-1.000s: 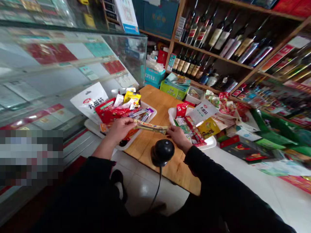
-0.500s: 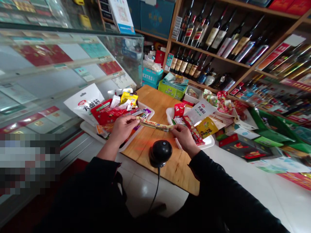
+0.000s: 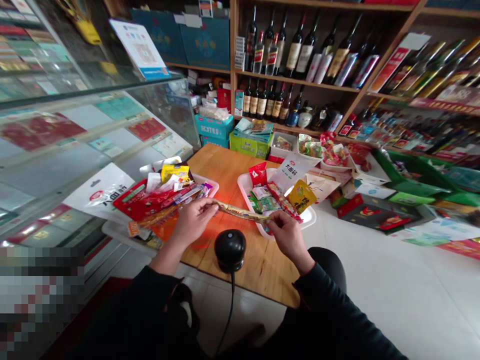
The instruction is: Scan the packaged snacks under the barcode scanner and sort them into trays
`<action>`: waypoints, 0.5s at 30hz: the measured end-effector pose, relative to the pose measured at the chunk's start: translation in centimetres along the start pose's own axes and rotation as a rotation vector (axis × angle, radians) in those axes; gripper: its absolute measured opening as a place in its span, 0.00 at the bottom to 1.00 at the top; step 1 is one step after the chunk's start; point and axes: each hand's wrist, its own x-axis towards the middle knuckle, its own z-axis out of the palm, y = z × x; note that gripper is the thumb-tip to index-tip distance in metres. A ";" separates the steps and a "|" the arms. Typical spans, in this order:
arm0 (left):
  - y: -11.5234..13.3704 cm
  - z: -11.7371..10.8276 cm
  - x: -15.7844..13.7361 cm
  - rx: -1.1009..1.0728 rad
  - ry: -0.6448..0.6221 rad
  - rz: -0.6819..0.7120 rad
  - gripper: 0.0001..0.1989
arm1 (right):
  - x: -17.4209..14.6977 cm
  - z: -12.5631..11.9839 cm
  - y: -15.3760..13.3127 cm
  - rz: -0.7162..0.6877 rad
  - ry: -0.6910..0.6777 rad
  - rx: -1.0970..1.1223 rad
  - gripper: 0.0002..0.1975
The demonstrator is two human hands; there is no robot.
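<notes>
A long, thin yellow snack packet point(image 3: 240, 212) is stretched level between my two hands above the wooden table. My left hand point(image 3: 195, 220) pinches its left end, and my right hand point(image 3: 287, 231) pinches the right end. Just below the packet stands a black dome-shaped scanner point(image 3: 230, 249) with a cable running down toward me. Reddish light falls on the table left of it. Beside my left hand is a white tray point(image 3: 213, 189) heaped with snack packets. Behind my right hand sits another white tray point(image 3: 243, 186) with red, green and yellow packets.
The small wooden table point(image 3: 258, 285) has its near edge close to my legs. A glass display counter point(image 3: 161, 107) rises on the left. Bottle shelves point(image 3: 292, 75) stand at the back, with a green box point(image 3: 249, 145) before them. Cartons point(image 3: 375, 212) lie on the right.
The view has swung left, so the surroundings appear shifted. The packet has turned in my fingers: its red lettering showed plainly before and is now mostly turned away. Both hands keep their hold.
</notes>
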 end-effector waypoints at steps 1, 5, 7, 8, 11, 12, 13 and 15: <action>0.6 0.4 0.5 0.018 -0.029 0.014 0.17 | -0.1 -0.6 0.1 -0.002 0.018 -0.010 0.10; 2.4 2.3 3.5 0.129 -0.131 0.066 0.19 | -0.4 -2.3 1.3 -0.071 0.107 -0.137 0.05; 2.7 3.5 5.5 0.188 -0.152 0.074 0.19 | -0.4 -2.6 2.1 -0.127 0.113 -0.195 0.03; 2.7 4.2 6.5 0.211 -0.157 0.076 0.20 | -0.3 -2.7 2.5 -0.152 0.109 -0.214 0.03; 2.5 6.1 9.2 0.244 -0.197 0.084 0.20 | -0.2 -2.6 3.4 -0.200 0.093 -0.277 0.05; 2.4 6.7 10.0 0.253 -0.212 0.085 0.20 | -0.1 -2.5 3.6 -0.203 0.085 -0.301 0.05; 2.3 7.2 10.8 0.259 -0.222 0.083 0.19 | 0.0 -2.5 3.7 -0.200 0.075 -0.325 0.06; 1.9 8.1 12.0 0.258 -0.228 0.061 0.19 | 0.3 -2.4 3.9 -0.186 0.054 -0.368 0.06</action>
